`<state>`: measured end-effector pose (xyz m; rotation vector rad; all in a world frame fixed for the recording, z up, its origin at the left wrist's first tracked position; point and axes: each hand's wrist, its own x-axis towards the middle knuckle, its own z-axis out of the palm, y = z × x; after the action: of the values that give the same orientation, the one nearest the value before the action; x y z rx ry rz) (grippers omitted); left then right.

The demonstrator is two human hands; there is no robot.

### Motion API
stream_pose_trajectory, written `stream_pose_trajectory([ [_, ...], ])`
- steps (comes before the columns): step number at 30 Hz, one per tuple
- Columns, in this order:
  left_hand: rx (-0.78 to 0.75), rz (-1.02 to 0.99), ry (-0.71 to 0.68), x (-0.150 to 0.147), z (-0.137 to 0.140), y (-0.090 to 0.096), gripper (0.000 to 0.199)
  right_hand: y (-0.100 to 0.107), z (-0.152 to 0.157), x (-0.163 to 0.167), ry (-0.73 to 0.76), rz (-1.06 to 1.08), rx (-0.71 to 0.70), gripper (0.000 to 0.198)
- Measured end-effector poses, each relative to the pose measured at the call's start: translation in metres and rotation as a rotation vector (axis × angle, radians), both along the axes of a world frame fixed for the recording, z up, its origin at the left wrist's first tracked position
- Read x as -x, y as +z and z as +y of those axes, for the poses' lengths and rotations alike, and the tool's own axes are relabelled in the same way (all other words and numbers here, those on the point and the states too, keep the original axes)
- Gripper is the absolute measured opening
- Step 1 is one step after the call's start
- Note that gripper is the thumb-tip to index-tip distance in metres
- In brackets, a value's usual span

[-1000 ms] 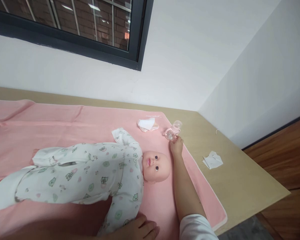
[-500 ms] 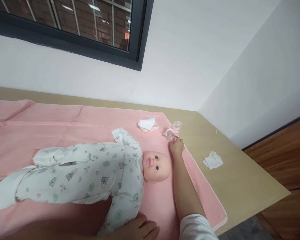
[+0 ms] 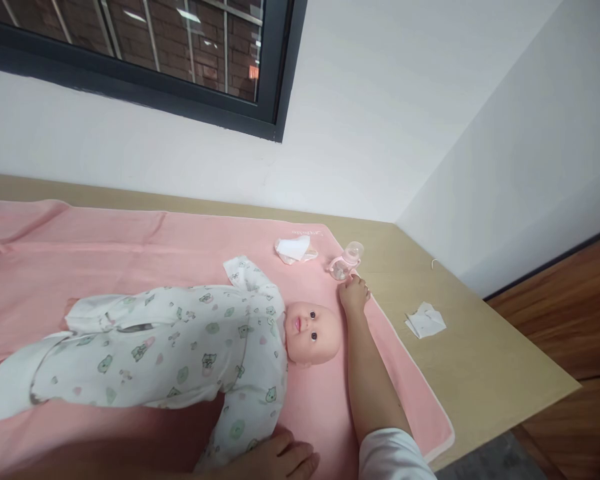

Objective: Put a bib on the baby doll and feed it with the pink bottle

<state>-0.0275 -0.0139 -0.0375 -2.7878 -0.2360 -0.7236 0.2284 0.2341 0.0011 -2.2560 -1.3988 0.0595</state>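
Centrally, slightly right of the frame's middle, the right hand (image 3: 354,294) lies extended on the pink mat (image 3: 130,247), fingers loosely curled and holding nothing; its fingertips sit just beside the small clear baby bottle with pink handles (image 3: 346,260), and whether they touch it cannot be told. The bottle lies on its side at the mat's far right corner, near the edge of the tan table (image 3: 480,360). At the bottom centre, the left hand (image 3: 280,459) rests flat and relaxed on the sleeve of the doll (image 3: 205,347), which lies on its back in a printed white sleepsuit, head toward the right. A folded white cloth (image 3: 293,248) lies left of the bottle; a crumpled tissue (image 3: 425,321) sits on bare table at right.
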Motion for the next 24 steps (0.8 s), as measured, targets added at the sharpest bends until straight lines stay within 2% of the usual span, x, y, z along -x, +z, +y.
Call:
stream_pose_trajectory([
  [7,0.011,-0.03,0.0,0.0003,-0.0001,0.0051,0.021,0.0033,-0.0015,0.0017,0.01,-0.033,0.047,0.046],
  [13,0.022,-0.078,-0.002,0.0006,0.0014,0.0043,0.022,0.0066,-0.0022,0.0029,-0.008,-0.024,0.041,0.055],
  [18,0.017,-0.038,-0.001,0.0,0.0012,0.0012,0.02,0.0095,-0.0035,0.0039,0.016,-0.046,0.09,0.045],
  [24,0.015,-0.051,0.003,-0.0007,0.0005,-0.0011,0.021,0.0099,-0.0035,0.0038,-0.007,-0.028,0.061,0.057],
])
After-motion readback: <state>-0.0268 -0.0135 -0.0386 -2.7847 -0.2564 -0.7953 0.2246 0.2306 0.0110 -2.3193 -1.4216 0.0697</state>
